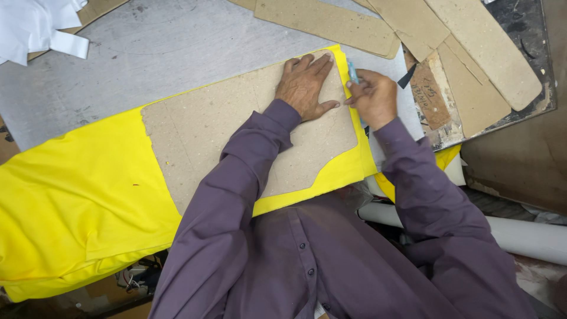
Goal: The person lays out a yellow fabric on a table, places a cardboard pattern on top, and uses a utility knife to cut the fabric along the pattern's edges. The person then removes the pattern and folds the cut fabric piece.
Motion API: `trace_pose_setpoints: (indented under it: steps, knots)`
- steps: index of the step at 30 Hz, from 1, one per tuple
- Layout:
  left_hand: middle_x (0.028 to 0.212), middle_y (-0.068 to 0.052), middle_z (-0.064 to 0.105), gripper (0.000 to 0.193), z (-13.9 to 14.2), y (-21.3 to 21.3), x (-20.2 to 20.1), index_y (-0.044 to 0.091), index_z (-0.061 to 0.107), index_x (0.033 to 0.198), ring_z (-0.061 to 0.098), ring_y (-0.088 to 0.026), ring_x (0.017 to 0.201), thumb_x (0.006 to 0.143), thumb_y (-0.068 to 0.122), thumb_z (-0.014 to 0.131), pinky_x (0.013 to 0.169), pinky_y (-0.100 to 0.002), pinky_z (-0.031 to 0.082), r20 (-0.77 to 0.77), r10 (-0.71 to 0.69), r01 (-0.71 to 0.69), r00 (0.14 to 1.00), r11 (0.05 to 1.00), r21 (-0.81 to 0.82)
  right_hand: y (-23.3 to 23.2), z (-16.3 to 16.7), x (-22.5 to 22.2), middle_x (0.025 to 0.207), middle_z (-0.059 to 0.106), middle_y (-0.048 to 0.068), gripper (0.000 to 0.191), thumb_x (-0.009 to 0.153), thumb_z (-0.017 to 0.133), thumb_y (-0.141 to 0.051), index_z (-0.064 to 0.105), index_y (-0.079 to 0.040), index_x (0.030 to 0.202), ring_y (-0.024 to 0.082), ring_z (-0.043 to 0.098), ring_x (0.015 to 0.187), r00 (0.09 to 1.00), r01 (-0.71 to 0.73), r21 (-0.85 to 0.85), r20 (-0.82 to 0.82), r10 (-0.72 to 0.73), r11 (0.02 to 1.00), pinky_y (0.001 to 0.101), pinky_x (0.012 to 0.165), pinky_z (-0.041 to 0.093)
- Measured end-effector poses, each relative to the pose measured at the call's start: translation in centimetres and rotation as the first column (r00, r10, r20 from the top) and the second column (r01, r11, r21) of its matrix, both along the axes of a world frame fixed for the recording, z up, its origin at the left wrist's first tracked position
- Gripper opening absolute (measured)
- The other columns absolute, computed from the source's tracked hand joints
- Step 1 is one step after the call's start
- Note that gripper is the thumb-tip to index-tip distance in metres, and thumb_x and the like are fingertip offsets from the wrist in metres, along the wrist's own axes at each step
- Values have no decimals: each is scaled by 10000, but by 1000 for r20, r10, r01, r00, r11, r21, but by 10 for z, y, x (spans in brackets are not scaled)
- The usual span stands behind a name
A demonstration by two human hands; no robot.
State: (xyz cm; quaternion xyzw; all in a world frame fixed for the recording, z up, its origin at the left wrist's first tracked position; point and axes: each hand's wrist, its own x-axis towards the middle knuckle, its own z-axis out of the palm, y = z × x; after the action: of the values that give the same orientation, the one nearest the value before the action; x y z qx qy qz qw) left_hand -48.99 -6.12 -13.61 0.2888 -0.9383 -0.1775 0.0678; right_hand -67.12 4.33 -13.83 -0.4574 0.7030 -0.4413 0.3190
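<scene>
1. Our left hand (305, 86) lies open and flat, palm down, fingers spread a little and pointing toward the far edge of the table. It presses on the cardboard pattern (236, 136) near its far right corner.
2. Our right hand (373, 97) is closed around a small light-blue marking tool (353, 73), pinched between thumb and fingers. The tool's tip sits right at the pattern's right edge, just beside the fingertips of the left hand.
3. We cannot tell exactly what kind of tool it is; only a short blue piece shows above the fingers.
4. The cardboard pattern lies flat on the yellow fabric (82, 195). Its long axis runs from lower left to upper right across the view, and its right end curves down to a notch near our body.
5. A narrow strip of yellow shows past the pattern along the far edge, the right edge and the near edge, so the fabric there follows the pattern's outline closely.
6. The rest of the yellow fabric spreads out to the left and hangs over the near edge of the grey table (153, 47).
7. Several more cardboard pieces (413, 29) are stacked at the far right, well apart from the left hand. A white cloth (35, 26) rests at the far left corner.
8. Both our arms wear purple sleeves (230, 195).
</scene>
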Motion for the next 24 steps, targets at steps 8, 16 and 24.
trace_pose_setpoints:
  steps: [8, 16, 24]
  knots:
    - [1591, -111, 414, 963, -12, 6, 15, 25, 381, 1547, 424, -301, 1353, 817, 560, 712, 1100, -532, 286, -33, -3, 0, 999, 994, -113, -31, -6, 27, 912, 719, 182, 378, 868, 800, -44, 738, -19, 1241, 319, 716, 781, 772, -133, -273, -632, -74, 953, 396, 695, 580]
    - [1604, -80, 370, 932, -10, 9, 16, 40, 371, 1551, 404, -279, 1349, 799, 489, 690, 1047, -515, 318, -16, 24, -26, 1000, 991, -135, -42, -2, 32, 864, 731, 201, 290, 843, 778, -67, 781, -27, 1130, 363, 720, 739, 757, -85, -80, -654, 12, 993, 446, 663, 575]
    - [1621, -56, 344, 819, -16, 11, 14, 66, 349, 1581, 416, -266, 1318, 866, 355, 625, 1012, -499, 346, 13, 47, -44, 999, 979, -198, -31, 10, 40, 862, 732, 242, 335, 805, 758, -53, 762, -19, 1138, 398, 730, 760, 771, -68, 10, -634, 58, 998, 467, 701, 583]
